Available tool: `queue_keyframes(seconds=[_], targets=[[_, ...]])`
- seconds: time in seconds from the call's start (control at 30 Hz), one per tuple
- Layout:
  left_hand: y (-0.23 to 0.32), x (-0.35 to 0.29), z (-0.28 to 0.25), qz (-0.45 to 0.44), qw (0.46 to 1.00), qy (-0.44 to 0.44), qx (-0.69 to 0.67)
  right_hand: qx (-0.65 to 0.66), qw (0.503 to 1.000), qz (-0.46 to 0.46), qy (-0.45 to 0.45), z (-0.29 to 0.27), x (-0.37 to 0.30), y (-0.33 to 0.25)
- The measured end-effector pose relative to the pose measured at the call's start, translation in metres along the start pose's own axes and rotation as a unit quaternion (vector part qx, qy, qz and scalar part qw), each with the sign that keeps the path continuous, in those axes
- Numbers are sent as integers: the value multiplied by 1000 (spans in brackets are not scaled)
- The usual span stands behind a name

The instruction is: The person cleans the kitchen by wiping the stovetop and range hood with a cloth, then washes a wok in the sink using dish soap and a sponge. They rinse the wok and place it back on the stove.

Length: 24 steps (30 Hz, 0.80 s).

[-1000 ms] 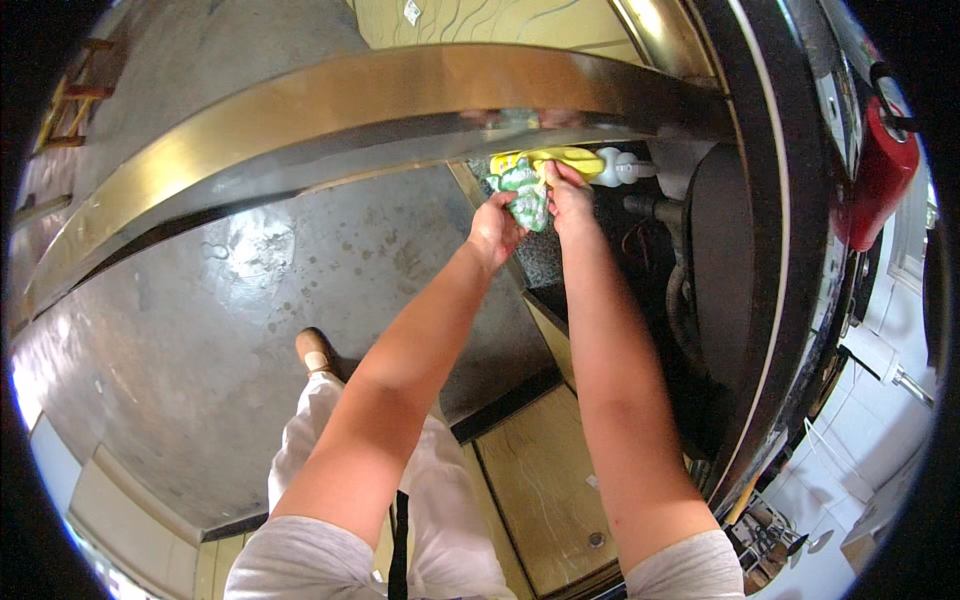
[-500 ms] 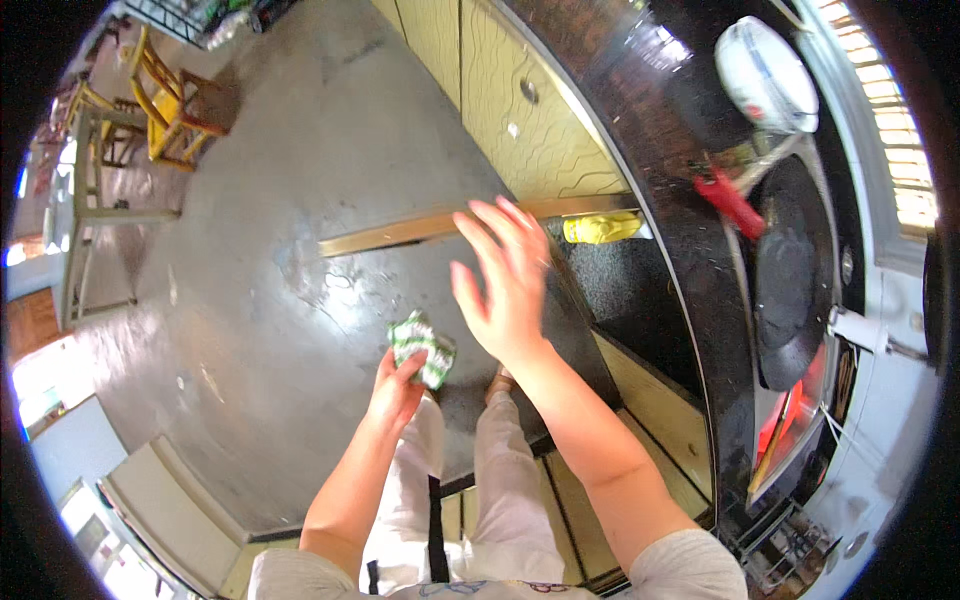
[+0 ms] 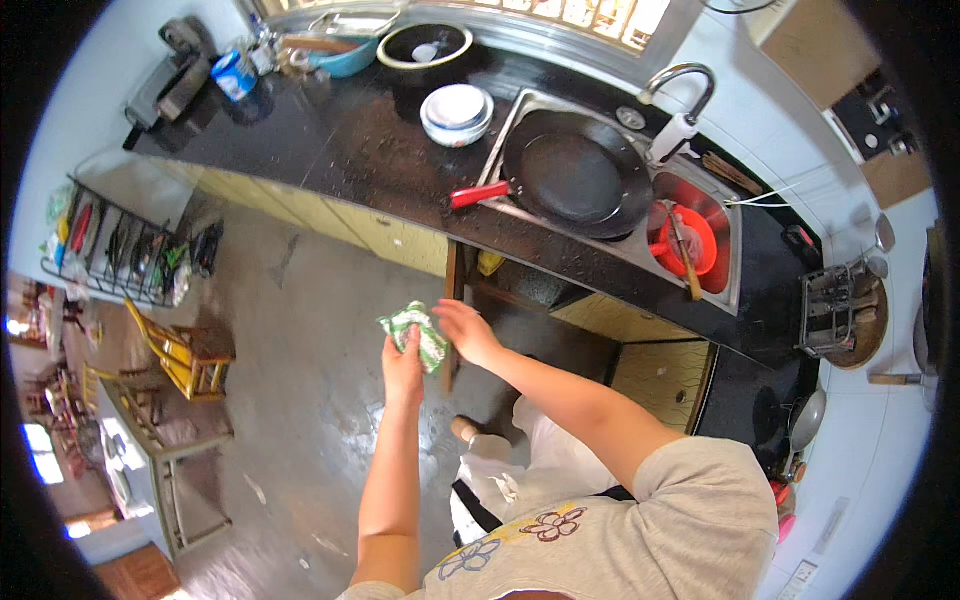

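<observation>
Evidently, one green-and-white cloth (image 3: 428, 345) is pinched between the thumb and fingers of the left hand (image 3: 403, 375), held up over the grey floor (image 3: 300, 330) in front of the counter. The right hand (image 3: 470, 335) is just beside it, fingers loosely extended and gripping nothing; whether their tips touch the cloth cannot be told. The left forearm rises almost straight, while the right slants in from the lower right. Close by, one cabinet door (image 3: 456, 264) stands open, jutting out beside the hands, with one yellow item (image 3: 490, 263) partly visible inside. Above, on the dark counter (image 3: 345, 165), sit at least two stacked white bowls (image 3: 458, 108); one black pan (image 3: 575, 175) with a red handle covers part of the sink (image 3: 733, 270), whose other compartment holds one red basin (image 3: 706, 240). Well apart, at left, stands a yellow chair (image 3: 190, 360).
</observation>
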<state>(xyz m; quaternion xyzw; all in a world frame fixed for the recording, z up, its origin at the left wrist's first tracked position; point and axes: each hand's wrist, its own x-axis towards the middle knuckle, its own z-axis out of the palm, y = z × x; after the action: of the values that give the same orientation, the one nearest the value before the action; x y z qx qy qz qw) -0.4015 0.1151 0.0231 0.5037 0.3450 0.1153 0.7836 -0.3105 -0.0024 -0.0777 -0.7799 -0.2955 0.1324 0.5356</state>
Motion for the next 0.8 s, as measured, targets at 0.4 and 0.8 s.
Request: queue_keyframes(seconds=[0.4, 0.8], targets=[[-52, 148, 295, 37, 947, -200, 250, -12, 965, 134, 226, -303, 79, 30], [-102, 226, 390, 296, 696, -135, 640, -298, 938, 172, 52, -350, 136, 186]])
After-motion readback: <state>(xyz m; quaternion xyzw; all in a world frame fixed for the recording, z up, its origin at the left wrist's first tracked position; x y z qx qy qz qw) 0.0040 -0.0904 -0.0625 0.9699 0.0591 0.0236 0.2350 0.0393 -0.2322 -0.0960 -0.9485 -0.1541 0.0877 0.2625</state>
